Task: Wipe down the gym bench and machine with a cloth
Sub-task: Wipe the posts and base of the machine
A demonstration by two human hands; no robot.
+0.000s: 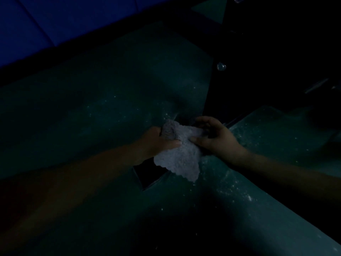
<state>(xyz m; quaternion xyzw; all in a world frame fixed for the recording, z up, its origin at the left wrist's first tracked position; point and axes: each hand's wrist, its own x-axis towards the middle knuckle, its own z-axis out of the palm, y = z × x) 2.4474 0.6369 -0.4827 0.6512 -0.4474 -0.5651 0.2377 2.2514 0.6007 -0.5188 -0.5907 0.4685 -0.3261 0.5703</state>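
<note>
Item: pale cloth (177,154), held at centre frame above dim teal bench pads (103,111).

Left hand (156,141) grips the bunched upper end, fingers curled round it; right hand (212,135) pinches the right edge between thumb and fingers. The lower corner hangs free. Likely light, soft, limp; best bunched into the palm before wiping. Pale specks dot the pads.

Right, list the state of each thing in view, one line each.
cloth: crumpled, held up between both hands, lower corner hanging over the gap between pads.
left hand: grips the cloth's bunched top.
right hand: pinches the cloth's right edge.
pads: teal, speckled with pale flecks.
bolt: shiny, on dark frame.
</note>
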